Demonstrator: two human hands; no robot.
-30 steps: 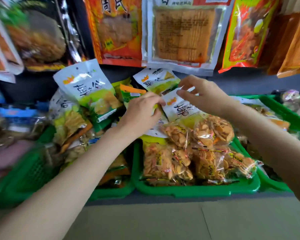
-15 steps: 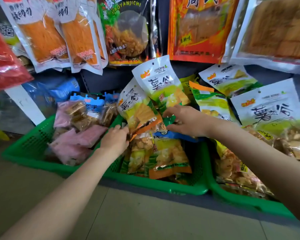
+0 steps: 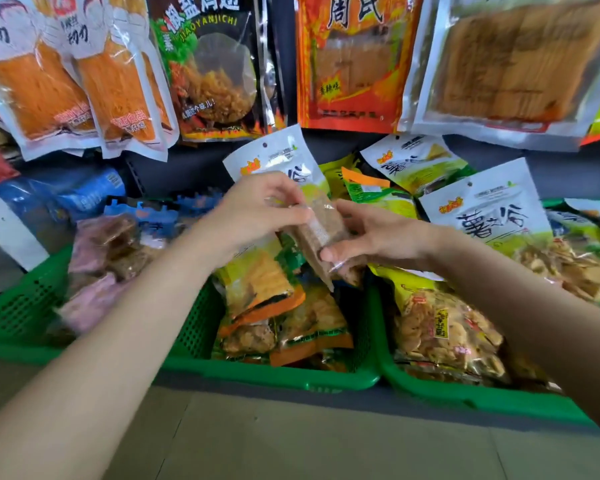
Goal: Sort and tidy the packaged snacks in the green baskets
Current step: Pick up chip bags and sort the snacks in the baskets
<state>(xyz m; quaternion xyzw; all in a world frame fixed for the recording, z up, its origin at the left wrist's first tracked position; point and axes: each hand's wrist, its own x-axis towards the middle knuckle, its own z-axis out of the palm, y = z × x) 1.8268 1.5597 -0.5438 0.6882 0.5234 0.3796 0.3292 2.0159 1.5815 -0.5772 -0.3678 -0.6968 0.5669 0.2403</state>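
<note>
Both hands hold one small clear packet of brown snack [image 3: 321,230] above the middle green basket [image 3: 274,374]. My left hand [image 3: 257,209] pinches its upper end and my right hand [image 3: 371,233] grips its lower side with thumb and fingers. Under them the middle basket holds yellow and orange bags [image 3: 260,285]. The left green basket [image 3: 11,313] holds pink and brown packets [image 3: 97,258]. The right green basket [image 3: 465,393] holds clear bags of chips [image 3: 440,334]. White and green bags [image 3: 485,209] lean upright behind the baskets.
Large snack bags hang on the wall above: orange strips [image 3: 73,74], a black bag [image 3: 215,71], a red-orange bag [image 3: 354,60] and a clear bag of brown sheets [image 3: 510,57]. Blue packets [image 3: 84,195] lie behind the left basket. A beige floor [image 3: 291,438] lies in front.
Both hands have risen from the bags in the middle basket and now hold a small brown packet between them. The view has stayed on the left and middle baskets.
</note>
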